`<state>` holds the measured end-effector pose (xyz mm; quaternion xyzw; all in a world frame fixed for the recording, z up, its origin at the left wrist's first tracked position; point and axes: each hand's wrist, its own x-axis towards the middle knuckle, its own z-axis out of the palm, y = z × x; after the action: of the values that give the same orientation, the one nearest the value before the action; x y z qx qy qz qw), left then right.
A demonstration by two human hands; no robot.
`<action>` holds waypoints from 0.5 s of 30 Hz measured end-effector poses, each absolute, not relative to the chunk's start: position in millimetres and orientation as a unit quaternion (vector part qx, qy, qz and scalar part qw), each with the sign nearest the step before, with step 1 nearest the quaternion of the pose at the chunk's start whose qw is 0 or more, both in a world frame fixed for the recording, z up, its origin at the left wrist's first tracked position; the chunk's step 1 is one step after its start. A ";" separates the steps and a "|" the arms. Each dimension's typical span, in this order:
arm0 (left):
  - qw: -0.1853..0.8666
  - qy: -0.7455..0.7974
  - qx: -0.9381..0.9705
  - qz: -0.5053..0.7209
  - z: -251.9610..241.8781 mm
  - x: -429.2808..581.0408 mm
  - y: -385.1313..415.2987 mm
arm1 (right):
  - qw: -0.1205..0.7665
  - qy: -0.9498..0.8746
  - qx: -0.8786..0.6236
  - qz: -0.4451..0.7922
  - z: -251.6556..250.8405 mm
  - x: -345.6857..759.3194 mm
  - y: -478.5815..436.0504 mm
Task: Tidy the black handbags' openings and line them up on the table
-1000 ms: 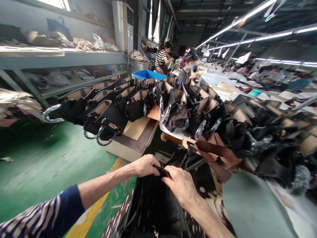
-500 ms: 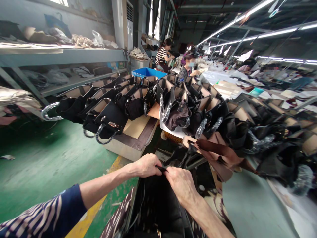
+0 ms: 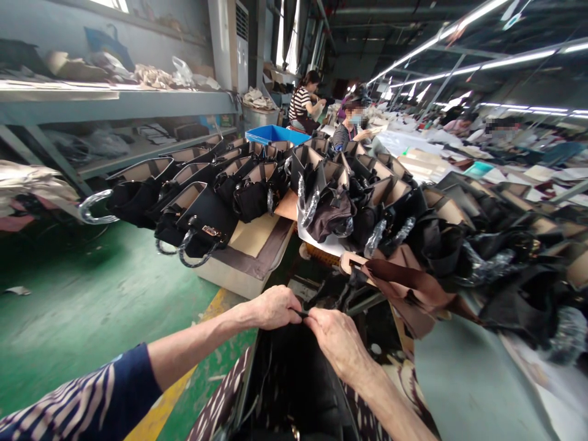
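Observation:
A black handbag lies across my lap, its dark inside facing up and a small gold metal piece showing near the bottom of the view. My left hand pinches the far edge of the bag. Close beside it, my right hand grips the same edge, so the two hands nearly touch. Only a short dark strip of the edge shows between the fingertips; the rest of it is covered by my fingers.
Many black handbags with plastic-wrapped handles crowd the tables ahead. Brown fabric hangs at right beside a grey-green tabletop. A blue bin stands farther back, near two seated people. Shelving lines the left wall above the green floor.
Both hands keep their pinch on the bag's edge, with only a very slight shift of the fingers. The bag stays in place on my lap.

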<state>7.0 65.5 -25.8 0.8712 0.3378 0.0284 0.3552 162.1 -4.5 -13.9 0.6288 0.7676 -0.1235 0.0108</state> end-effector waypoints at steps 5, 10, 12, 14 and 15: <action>0.368 0.365 0.855 0.011 -24.9 11.6 65.8 | 0.018 0.771 0.629 -0.095 -18.5 149.7 -7.4; 0.438 0.381 0.814 0.019 -24.1 1.4 62.0 | 0.030 0.755 0.642 -0.131 -18.7 152.0 2.1; 0.472 0.393 0.786 0.065 -21.9 -9.3 53.8 | 0.032 0.749 0.648 -0.133 -14.7 156.5 5.9; 0.485 0.407 0.767 0.104 -18.3 -19.5 43.8 | 0.033 0.740 0.659 -0.135 -8.3 161.7 11.0; 0.483 0.417 0.762 0.110 -16.2 -23.2 39.7 | 0.033 0.735 0.664 -0.134 -4.5 164.0 14.7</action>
<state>-23.2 39.7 -16.2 0.7619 0.4169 0.1103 0.4832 164.0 14.7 -4.5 0.6639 0.7350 -0.1339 0.0331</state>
